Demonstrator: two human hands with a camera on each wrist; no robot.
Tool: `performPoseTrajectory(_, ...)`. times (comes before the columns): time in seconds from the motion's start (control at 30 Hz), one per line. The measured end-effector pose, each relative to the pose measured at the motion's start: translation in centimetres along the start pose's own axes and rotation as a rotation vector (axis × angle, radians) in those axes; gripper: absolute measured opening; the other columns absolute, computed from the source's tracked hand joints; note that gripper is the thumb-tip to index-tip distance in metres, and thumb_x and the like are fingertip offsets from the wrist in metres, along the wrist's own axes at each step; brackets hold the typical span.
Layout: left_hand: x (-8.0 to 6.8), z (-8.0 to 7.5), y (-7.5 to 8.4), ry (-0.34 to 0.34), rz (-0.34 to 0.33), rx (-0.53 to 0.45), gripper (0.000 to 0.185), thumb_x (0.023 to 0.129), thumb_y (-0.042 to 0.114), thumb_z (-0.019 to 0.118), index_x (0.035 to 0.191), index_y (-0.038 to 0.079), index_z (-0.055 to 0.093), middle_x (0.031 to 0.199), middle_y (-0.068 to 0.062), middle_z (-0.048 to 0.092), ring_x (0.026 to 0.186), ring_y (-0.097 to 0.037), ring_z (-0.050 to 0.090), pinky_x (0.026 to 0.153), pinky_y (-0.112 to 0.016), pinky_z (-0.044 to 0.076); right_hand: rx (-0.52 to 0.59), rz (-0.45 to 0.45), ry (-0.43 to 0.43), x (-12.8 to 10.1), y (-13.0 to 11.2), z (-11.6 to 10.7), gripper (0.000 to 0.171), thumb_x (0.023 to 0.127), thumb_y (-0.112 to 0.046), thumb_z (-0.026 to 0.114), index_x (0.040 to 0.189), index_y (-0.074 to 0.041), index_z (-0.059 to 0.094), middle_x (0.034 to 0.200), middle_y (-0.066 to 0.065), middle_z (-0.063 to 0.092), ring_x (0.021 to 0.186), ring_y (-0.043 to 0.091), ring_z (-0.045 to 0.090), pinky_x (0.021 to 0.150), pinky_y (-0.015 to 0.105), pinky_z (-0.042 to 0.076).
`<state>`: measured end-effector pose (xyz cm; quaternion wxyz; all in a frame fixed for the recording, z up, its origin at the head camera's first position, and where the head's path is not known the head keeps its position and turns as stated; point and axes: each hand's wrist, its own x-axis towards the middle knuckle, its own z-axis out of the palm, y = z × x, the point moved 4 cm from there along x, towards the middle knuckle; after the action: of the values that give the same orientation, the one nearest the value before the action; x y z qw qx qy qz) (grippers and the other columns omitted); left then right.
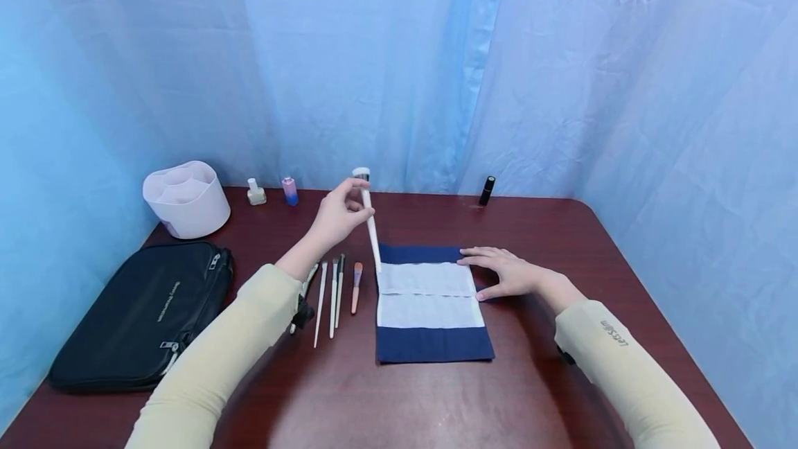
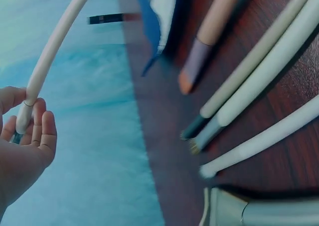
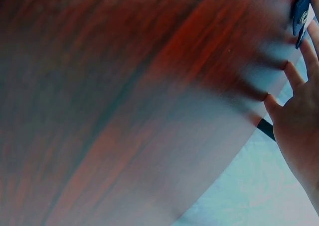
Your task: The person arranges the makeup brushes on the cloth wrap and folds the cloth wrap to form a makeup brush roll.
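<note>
My left hand [image 1: 339, 215] pinches a white-handled makeup brush [image 1: 373, 231] near its head, between thumb and fingers. The brush stands almost upright, bristles up, and its handle tip meets the upper left edge of the white pocket panel. That panel belongs to a navy brush roll [image 1: 435, 345] spread flat on the table. In the left wrist view the brush handle [image 2: 55, 49] slants up from the fingers. My right hand [image 1: 508, 272] rests with spread fingers on the roll's right edge. The right wrist view shows a navy snap tab [image 3: 300, 12] by its fingers.
Left of the roll lie several pale-handled brushes [image 1: 332, 300] and a pink-handled brush [image 1: 356, 288]. A black zip case [image 1: 140, 317] and a white divided holder [image 1: 187, 203] stand further left. Along the back are a nail polish bottle [image 1: 256, 192], a pink-blue bottle [image 1: 289, 191] and a black tube [image 1: 487, 191].
</note>
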<state>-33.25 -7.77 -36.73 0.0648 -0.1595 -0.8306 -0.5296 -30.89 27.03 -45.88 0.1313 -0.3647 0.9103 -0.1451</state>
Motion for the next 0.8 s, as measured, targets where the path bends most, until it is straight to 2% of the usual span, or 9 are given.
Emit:
performPoseTrajectory(0.27, 1.2, 2.7, -2.5, -0.049, 0.013, 0.018, 0.044, 0.084, 0.008, 0.070, 0.124, 0.012, 0.054, 0.112, -0.010, 0.057, 0.087, -0.023, 0.066, 0.073, -0.033, 0.054, 0.003, 0.014, -0.020, 0.0, 0.1, 0.4, 0.079, 0.078, -0.063, 0.063, 0.144, -0.028, 0.039, 0.154, 0.000, 0.026, 0.141, 0.027, 0.020, 0.109, 0.062, 0.014)
performPoseTrajectory(0.53, 1.1, 4.5, -4.1, -0.175, 0.017, 0.066, 0.046, 0.083, 0.006, 0.070, 0.126, 0.012, 0.052, 0.126, -0.012, 0.051, 0.085, -0.020, 0.065, 0.070, -0.030, 0.055, -0.003, 0.002, -0.008, 0.3, -0.1, 0.3, 0.078, 0.078, -0.063, 0.062, 0.144, -0.027, 0.039, 0.154, 0.001, 0.026, 0.141, 0.028, 0.021, 0.109, 0.062, 0.015)
performPoseTrajectory(0.67, 0.6, 5.2, -4.8, -0.242, 0.005, 0.080, 0.055, 0.083, 0.006, 0.071, 0.132, 0.014, 0.048, 0.125, -0.013, 0.049, 0.083, -0.018, 0.066, 0.071, -0.029, 0.055, -0.006, -0.008, -0.009, 0.2, -0.2, 0.5, 0.078, 0.079, -0.062, 0.062, 0.144, -0.027, 0.039, 0.154, 0.003, 0.027, 0.140, 0.029, 0.023, 0.107, 0.063, 0.016)
performPoseTrajectory(0.8, 0.1, 5.6, -5.1, -0.316, -0.017, 0.046, 0.064, 0.084, 0.007, 0.070, 0.139, 0.018, 0.041, 0.122, -0.012, 0.047, 0.083, -0.017, 0.066, 0.073, -0.030, 0.055, -0.007, 0.009, -0.016, 0.1, -0.2, 0.6, 0.078, 0.078, -0.061, 0.064, 0.144, -0.028, 0.039, 0.154, 0.001, 0.027, 0.140, 0.028, 0.023, 0.108, 0.062, 0.017)
